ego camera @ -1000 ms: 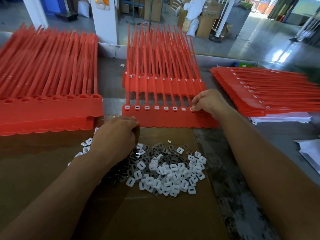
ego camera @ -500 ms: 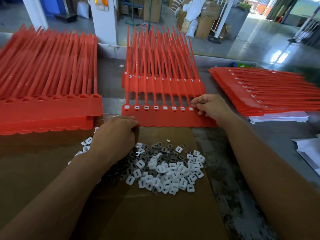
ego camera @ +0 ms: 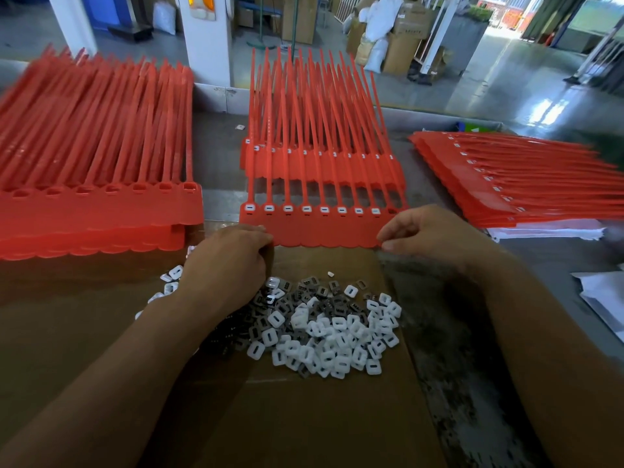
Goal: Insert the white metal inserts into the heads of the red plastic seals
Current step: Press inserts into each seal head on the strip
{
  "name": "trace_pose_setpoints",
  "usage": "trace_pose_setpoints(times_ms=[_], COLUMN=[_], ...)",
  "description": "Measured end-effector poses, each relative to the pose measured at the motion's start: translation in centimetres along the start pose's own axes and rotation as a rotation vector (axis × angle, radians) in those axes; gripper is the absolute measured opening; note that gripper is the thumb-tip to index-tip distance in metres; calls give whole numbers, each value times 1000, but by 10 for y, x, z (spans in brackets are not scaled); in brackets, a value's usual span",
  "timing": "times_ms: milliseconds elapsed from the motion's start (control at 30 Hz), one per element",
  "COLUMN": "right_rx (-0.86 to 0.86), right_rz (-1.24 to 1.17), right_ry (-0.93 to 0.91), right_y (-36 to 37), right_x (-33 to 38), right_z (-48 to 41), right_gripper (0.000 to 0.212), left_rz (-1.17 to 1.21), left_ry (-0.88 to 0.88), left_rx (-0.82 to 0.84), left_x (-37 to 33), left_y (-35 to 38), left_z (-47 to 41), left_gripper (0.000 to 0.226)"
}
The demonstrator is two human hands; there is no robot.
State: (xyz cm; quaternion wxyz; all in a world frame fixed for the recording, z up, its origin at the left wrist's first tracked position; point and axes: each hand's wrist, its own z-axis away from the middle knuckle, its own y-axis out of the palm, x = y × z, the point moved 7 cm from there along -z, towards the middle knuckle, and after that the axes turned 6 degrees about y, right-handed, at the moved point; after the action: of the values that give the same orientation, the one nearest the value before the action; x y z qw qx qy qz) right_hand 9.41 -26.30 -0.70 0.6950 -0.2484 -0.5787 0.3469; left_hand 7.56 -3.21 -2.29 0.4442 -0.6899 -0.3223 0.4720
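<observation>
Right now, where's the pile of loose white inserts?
Head view, lower centre: the insert pile lies on the brown cardboard, just nearer the camera than the red seal strip and to the right of the left hand.

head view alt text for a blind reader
Two hands are at a red seal strip: the right hand pinches its near right corner, the left hand curls at its left corner. Most heads hold white inserts; a pile of loose ones lies on cardboard in front.
</observation>
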Motion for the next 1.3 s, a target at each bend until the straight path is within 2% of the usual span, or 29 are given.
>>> trace_pose_setpoints(times_ms=[133,233,433,733,833,967,1167,1300], right_rx=[193,257,312,281,215,72,-177,-367], right_rz=[51,75,123,215,107,-149,-220,-230], right_ry=[-85,-131,-133,-171,-161,-45,32,83], right_y=[23,35,49,56,49,30,-2,-24], right_x=[16,24,29,35,34,21,-6,-27], right_z=[10,12,14,16,16,11,-7,-25], right_gripper=[20,23,19,14,11,14,22,13], left_rz=[-8,-5,-7,-5,-3,11,12,19], left_ry=[-1,0,-4,3,-4,-7,-9,-7], left_rx=[3,4,7,2,12,9,7,0], left_x=[0,0,1,1,1,1,0,0], left_y=[1,1,1,1,1,1,0,0], left_z=[0,0,0,0,-1,0,0,1], left_gripper=[43,43,43,42,43,42,42,41])
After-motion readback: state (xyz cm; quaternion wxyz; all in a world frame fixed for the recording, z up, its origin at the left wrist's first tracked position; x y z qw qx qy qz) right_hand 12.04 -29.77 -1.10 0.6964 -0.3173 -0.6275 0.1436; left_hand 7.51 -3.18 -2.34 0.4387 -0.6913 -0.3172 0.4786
